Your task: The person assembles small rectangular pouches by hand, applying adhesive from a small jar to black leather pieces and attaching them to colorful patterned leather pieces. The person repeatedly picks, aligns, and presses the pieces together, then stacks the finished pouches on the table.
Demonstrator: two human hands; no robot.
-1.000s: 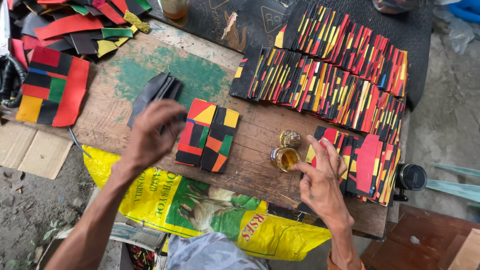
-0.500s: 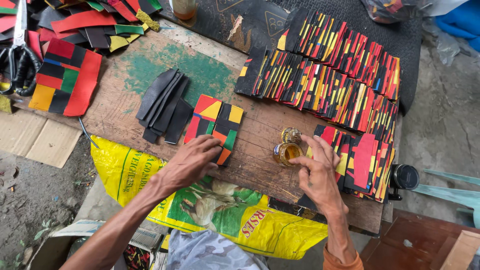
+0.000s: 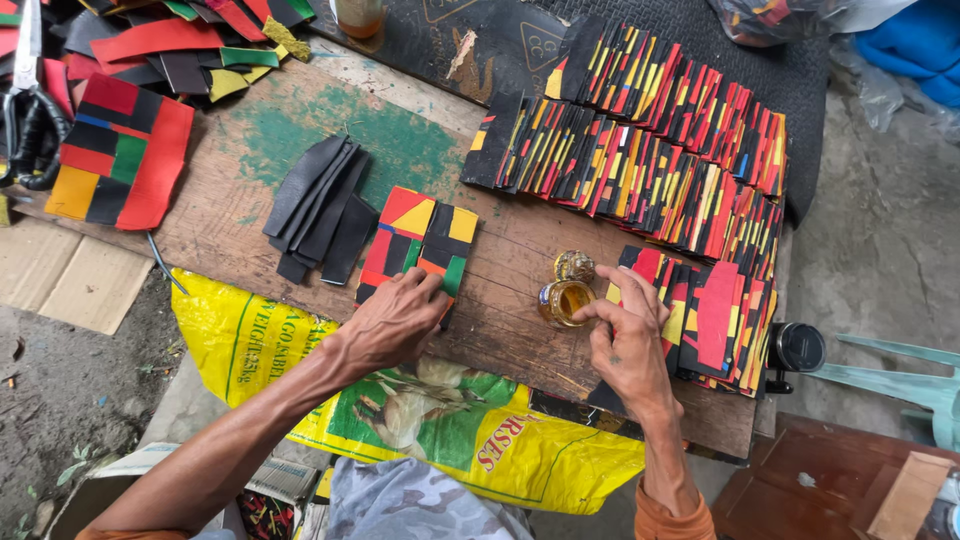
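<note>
Patchwork pieces (image 3: 418,243) mid-board (image 3: 520,250), strips (image 3: 318,205) to their left, small jar (image 3: 560,300) to their right.

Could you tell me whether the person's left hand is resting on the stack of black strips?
No, the left hand rests on the multicoloured patchwork pieces, while the black strips lie untouched beside them.

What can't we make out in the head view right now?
- Near ends of the two multicoloured patchwork strips: hidden under the left hand.
- Contents of the small open glass jar of amber liquid: too small to tell; right hand fingers cover its rim.
- Black-handled scissors: cut off by the left edge.
- Edge of the worn wooden board: hidden under the yellow printed sack.
</note>
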